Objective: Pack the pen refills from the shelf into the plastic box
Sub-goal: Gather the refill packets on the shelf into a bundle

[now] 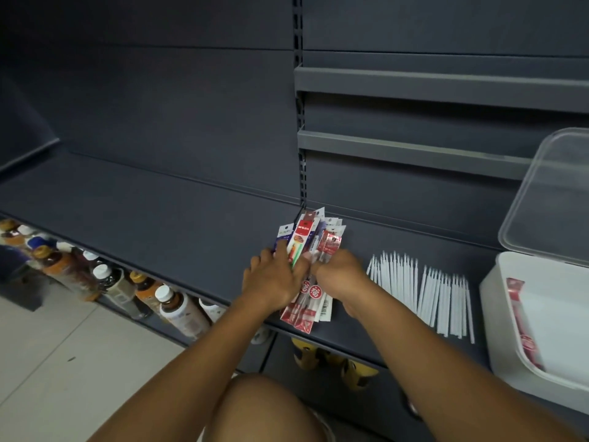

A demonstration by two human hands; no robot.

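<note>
left hand [274, 282] and right hand [341, 275] both on the bundle of refill packets [306, 237] mid shelf [159, 224], each grip clamped on it. loose white refills [414, 288] just beside at 3 o'clock. plastic box [497, 327] further at 3 o'clock, one red packet [522, 320] inside. clear lid [548, 193] tilted at its 12 o'clock.

Dark grey metal shelf [159, 218] under a matching back panel [159, 106], split by a slotted upright [298, 59]; two narrow ledges [446, 87] at upper right. Lower left: pale floor tiles [47, 346] (one dark speck), bottles [178, 309] lying on a lower tier. Dim light overall
</note>
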